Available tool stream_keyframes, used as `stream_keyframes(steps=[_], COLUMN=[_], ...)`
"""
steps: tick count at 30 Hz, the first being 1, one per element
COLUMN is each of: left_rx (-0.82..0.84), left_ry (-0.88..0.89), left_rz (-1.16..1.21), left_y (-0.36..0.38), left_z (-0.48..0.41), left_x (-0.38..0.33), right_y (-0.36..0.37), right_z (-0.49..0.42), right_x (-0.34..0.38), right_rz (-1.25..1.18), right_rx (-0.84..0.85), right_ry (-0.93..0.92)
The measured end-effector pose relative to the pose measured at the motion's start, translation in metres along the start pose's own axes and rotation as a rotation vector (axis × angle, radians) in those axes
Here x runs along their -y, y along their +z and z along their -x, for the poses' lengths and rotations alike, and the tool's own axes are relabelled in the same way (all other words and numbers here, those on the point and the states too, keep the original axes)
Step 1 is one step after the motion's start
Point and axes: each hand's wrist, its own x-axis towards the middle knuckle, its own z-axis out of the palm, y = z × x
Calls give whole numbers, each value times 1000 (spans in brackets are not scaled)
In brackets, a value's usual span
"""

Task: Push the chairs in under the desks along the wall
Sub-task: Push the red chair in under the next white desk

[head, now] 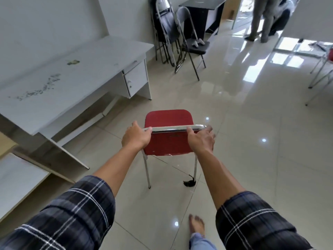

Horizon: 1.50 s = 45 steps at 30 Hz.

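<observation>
Red chair [169, 141] out on open tile floor [252, 159], beside white worktop [72, 69], not yet under. Left hand [136, 137] and right hand [202, 139], fingers clamped on chrome backrest rail [173, 128]. Pushing in still ahead.

Under me the glossy tiled floor [234, 141] carries the red chair [169, 123] on its metal legs, a dark scrap [189, 183] by one leg, my bare foot [197, 226], and the white bench [72, 73] (top scuffed, otherwise bare).
</observation>
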Motion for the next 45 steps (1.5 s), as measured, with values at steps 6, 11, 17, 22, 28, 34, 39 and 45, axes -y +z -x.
stream_keyframes(steps=[6,11,17,22,28,34,39,45], left_rx=[138,74,-73,-134,30,6,-47,-142], left_ry=[-175,-387,-691,-1010,-1214,-1168,-1204,-1226], left_rz=[83,119,534,1142,1445,1530,1576,1663], left_y=[29,50,59,57,52,50,54,48], left_z=[-46,-59,-73,-79,-80,-76,-74,-71], left_x=[-36,-42,-40,-48,-51,-53,-56,-53], right_y=[-7,-1,6,9,9,7,5,15], right_z=[-88,-117,-130,-135,-131,-134,-148,-159], right_x=[19,8,-1,0,4,7,5,24], right_rz=[-43,-145,-367,-691,-975,-1028,-1019,-901], right_rx=[157,280,230,94,190,205,205,276], right_ry=[227,361,574,771,898,987,996,903])
